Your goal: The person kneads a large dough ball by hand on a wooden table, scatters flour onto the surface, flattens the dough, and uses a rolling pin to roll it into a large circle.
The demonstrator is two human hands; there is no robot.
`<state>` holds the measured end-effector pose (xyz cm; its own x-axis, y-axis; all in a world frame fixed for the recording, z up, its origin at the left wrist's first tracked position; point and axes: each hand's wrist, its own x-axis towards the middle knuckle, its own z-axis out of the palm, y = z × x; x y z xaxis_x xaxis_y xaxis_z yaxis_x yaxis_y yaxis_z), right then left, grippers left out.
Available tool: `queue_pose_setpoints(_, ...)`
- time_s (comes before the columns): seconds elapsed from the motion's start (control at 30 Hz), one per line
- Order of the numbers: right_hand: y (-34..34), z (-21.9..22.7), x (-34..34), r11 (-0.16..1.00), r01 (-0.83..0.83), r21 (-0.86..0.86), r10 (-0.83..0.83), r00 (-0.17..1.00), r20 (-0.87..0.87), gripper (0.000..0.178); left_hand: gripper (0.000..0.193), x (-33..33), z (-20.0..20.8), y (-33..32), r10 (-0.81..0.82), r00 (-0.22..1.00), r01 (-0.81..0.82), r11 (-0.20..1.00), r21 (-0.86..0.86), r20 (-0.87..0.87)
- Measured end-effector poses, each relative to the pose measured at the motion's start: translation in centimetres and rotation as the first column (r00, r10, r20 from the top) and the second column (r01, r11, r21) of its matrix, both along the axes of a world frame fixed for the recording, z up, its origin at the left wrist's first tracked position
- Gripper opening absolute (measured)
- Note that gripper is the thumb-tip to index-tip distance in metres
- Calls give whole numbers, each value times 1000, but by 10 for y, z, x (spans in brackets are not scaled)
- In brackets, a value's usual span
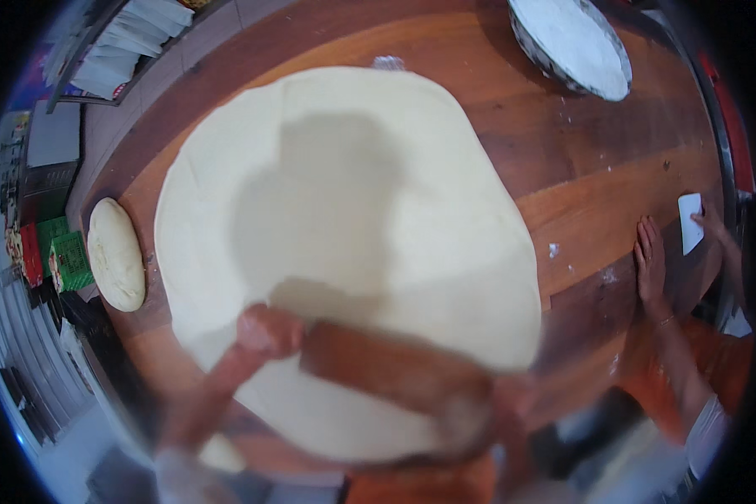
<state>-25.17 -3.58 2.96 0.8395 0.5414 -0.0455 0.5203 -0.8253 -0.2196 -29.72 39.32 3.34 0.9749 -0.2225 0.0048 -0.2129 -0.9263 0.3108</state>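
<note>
A large, roughly round sheet of pale dough (454, 210) lies spread on the wooden table. Across its near part runs a thick wooden rolling pin (386, 367), tilted down to the right. My left hand (269, 330) is closed round the handle at the pin's left end. At its right end is my right hand (510, 407), smeared by motion; it appears to grip the other handle, though its fingers do not show clearly. A shadow falls over the middle of the dough.
An oval lump of dough (116, 254) rests at the table's left edge. A bowl of white flour (573, 46) stands at the far right. On the right, another person's hand (649, 260) lies on the wooden table (596, 193); that person's other hand holds a white scraper (690, 223).
</note>
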Motion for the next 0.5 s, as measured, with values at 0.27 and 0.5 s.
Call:
queue_pose_setpoints(0.27, 25, 8, 220, 995, 45, 89, -70, 953, 296, 32, 27, 228, -31, 2, 38, 962, -41, 999, 6, 271)
queue_pose_setpoints(0.5, 30, -38, 366, 999, 0, 32, -16, 867, 498, 33, 42, 338, -8, 8, 315, 945, -326, 906, 271, 86)
